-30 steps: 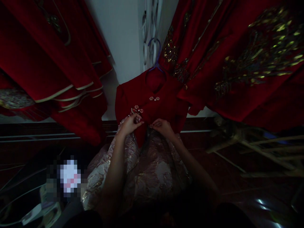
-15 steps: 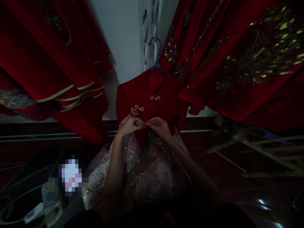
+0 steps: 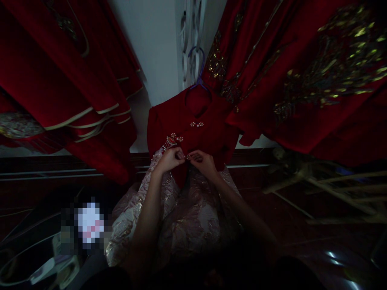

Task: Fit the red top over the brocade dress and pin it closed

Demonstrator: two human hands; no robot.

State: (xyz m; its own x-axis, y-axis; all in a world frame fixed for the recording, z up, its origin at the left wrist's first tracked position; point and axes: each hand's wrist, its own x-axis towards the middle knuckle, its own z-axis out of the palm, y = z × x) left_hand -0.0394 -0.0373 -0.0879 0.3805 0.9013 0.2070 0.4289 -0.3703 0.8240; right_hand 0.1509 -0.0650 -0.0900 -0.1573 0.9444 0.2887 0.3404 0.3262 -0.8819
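Note:
A small red jacket [image 3: 208, 133] hangs on a blue hanger [image 3: 198, 66] against the white wall, above a pale pink brocade skirt [image 3: 187, 217]. Two pearl clasps on its front, the upper one [image 3: 196, 124] and a tasselled one [image 3: 172, 140], are fastened. My left hand [image 3: 170, 160] and my right hand [image 3: 204, 162] meet at the jacket's lower front, fingers pinched on a third small pearl clasp [image 3: 187, 156] between them.
Long red robes with cream trim [image 3: 69, 80] hang at the left. Red robes with gold embroidery [image 3: 317, 72] hang at the right. A pale wooden frame [image 3: 326, 185] lies on the dark floor at the right. A white appliance [image 3: 57, 266] sits at the lower left.
My hands, apart a second ago, have come together at the lower clasp and now pinch it from both sides. The jacket hangs as before.

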